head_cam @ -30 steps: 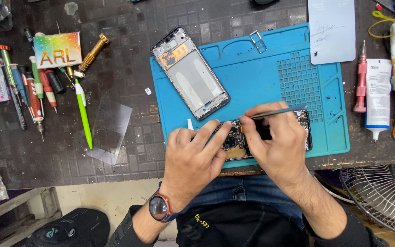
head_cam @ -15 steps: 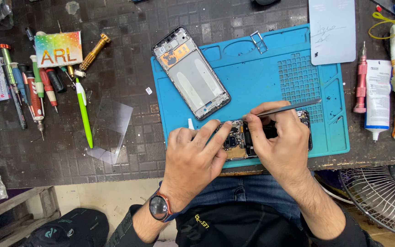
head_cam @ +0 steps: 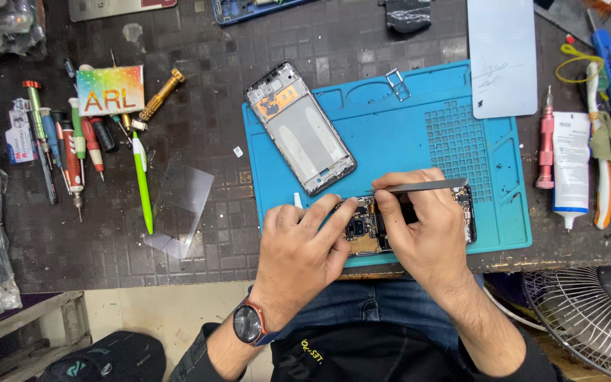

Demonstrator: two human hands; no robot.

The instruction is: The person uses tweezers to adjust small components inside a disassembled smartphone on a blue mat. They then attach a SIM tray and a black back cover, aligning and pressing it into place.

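Observation:
An opened phone (head_cam: 369, 226) with its circuit board and camera module showing lies at the near edge of a blue repair mat (head_cam: 419, 134). My left hand (head_cam: 302, 255) presses down on the phone's left end, fingers spread over it. My right hand (head_cam: 426, 226) grips metal tweezers (head_cam: 426, 187) whose tips point left onto the board, near my left fingertips. A bare phone frame with screen (head_cam: 300, 127) lies tilted on the mat's far left corner. A watch sits on my left wrist.
Several screwdrivers and a green pen (head_cam: 141, 180) lie at the left beside a colourful card (head_cam: 111, 90). A clear film (head_cam: 182, 205) rests nearby. A white back cover (head_cam: 501, 56), glue tube (head_cam: 571, 166) and pink tool (head_cam: 546, 145) are at the right. A fan grille (head_cam: 588, 318) stands lower right.
My right hand has shifted the tweezers a little, the tips drawing nearer my left fingers over the board. My left hand stays on the phone.

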